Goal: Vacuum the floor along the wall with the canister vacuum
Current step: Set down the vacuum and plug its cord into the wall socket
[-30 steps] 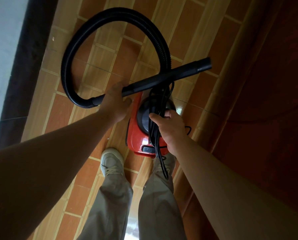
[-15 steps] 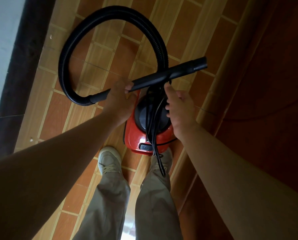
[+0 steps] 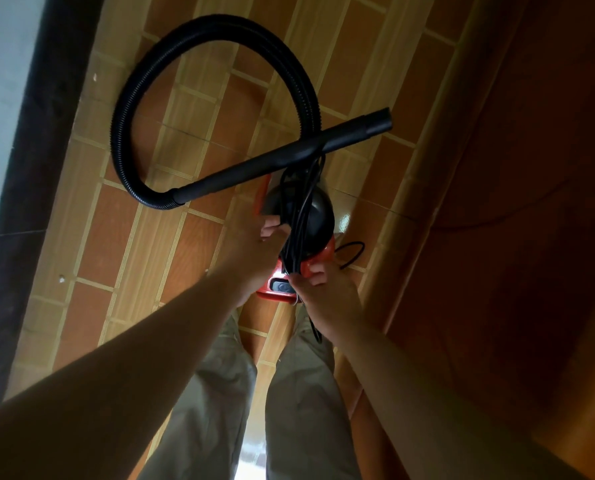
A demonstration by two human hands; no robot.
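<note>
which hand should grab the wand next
Probably left: the left hand sits just below the wand, while the right hand grips the cord bundle lower, at the canister's rear.

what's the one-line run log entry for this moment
left hand: on canister vacuum top, grip unclear | right hand: grips cord bundle | wand: no hand on it

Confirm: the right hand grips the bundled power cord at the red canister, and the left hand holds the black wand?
Not quite. In the head view the left hand is off the black wand. It is down at the red canister, beside the power cord, which the right hand does grip.
</note>
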